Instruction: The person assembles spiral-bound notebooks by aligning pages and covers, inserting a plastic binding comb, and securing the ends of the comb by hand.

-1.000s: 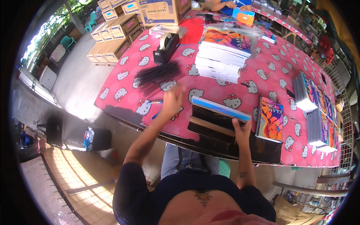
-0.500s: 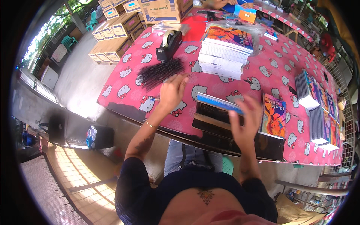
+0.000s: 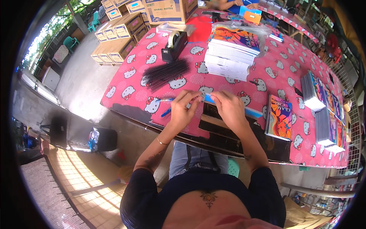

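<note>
My left hand (image 3: 185, 108) is closed in a pinch, its fingertips at the left end of a long blue-and-white strip (image 3: 253, 112); what lies between them is too small to make out. The strip looks like the edge of a notebook and lies along a dark wooden stand (image 3: 212, 123). My right hand (image 3: 230, 110) covers its middle, with thumb and fingers closed on it near the left end. Beside my left hand lies a blue pen (image 3: 164, 100). Black spiral binding coils (image 3: 166, 74) lie in a bundle farther off. A colourful spiral notebook (image 3: 279, 117) lies to the right.
A black tape dispenser (image 3: 175, 46) stands beyond the coils. Behind my hands is a tall stack of notebooks (image 3: 230, 53); more notebook piles (image 3: 325, 124) stand at the right edge. Cardboard boxes (image 3: 119, 30) are stacked at the far left. Another person's hands (image 3: 251, 6) are across the table.
My left hand has moved right and nearer, from beside the coils to the strip's end. My right hand has moved left and closed on the strip.
</note>
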